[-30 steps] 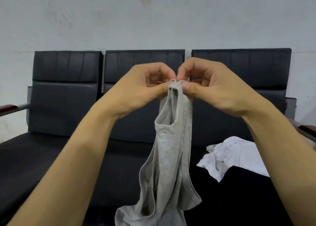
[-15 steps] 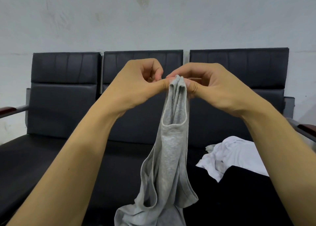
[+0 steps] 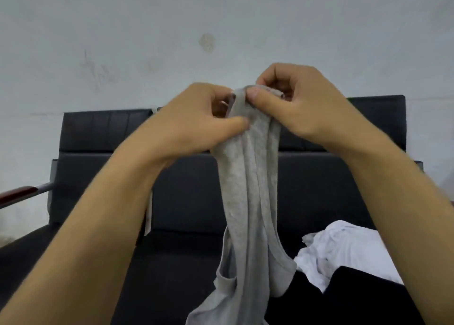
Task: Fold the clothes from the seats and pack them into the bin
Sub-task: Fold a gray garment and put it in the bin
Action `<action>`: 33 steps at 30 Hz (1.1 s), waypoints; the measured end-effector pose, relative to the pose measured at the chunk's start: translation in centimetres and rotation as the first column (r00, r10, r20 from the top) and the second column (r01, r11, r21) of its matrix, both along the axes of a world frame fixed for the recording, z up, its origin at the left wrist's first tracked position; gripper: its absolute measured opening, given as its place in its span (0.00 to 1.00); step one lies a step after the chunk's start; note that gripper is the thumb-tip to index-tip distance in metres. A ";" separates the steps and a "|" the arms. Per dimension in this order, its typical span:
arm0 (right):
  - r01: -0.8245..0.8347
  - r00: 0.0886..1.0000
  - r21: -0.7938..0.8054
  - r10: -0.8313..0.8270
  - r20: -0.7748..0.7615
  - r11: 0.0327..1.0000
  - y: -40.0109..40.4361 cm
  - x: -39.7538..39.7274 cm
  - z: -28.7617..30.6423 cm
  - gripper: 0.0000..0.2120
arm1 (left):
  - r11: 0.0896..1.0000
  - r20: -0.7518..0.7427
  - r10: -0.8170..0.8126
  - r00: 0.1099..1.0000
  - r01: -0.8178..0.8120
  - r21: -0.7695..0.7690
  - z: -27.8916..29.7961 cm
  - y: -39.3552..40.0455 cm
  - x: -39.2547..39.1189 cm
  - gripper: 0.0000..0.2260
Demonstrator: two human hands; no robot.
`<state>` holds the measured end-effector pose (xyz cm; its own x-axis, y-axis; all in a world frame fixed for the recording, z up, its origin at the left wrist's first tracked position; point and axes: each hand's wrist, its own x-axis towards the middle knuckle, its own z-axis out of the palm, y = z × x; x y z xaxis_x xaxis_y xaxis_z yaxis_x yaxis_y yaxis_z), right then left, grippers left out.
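A grey sleeveless top (image 3: 248,201) hangs in front of me, bunched lengthwise, its lower part running out of the bottom of the view. My left hand (image 3: 194,120) pinches it just below the top edge between thumb and fingers. My right hand (image 3: 292,106) pinches the very top of the fabric beside it. Both hands are raised in front of the row of black seats (image 3: 186,194). A crumpled white garment (image 3: 344,251) lies on the right seat, with a black garment (image 3: 356,300) in front of it. No bin is in view.
The black padded seats stand against a pale wall (image 3: 221,29). A dark red armrest (image 3: 19,193) sticks out at the left end of the row.
Both hands have lifted the grey top higher, above the seat backs. The left hand has shifted its pinch a little lower on the fabric. The view has tilted upward.
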<state>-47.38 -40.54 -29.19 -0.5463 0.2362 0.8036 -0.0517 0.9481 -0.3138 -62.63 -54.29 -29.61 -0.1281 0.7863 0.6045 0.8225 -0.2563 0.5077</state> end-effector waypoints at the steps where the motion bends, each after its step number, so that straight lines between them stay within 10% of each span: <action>1: 0.015 1.000 0.014 -0.015 -0.010 1.000 -0.1 0.1 1.0 0.09 | 1.000 0.006 0.019 1.000 -0.019 0.011 0.9 -0.4 -0.2 0.08; 7: 0.058 0.996 0.065 -0.054 -0.068 0.996 -1.3 2.6 7.1 0.13 | 0.985 0.025 -0.048 0.999 0.051 -0.165 3.2 -2.5 -1.3 0.09; 25: -0.004 0.999 -0.097 -0.001 -0.046 0.995 -0.9 5.5 16.5 0.11 | 0.994 0.149 -0.090 0.985 0.078 0.082 6.4 -4.0 -0.4 0.13; 33: 0.022 0.998 -0.079 -0.026 -0.052 0.997 -1.8 5.3 17.9 0.11 | 0.960 0.066 -0.131 0.989 0.143 -0.240 1.6 -4.0 1.8 0.15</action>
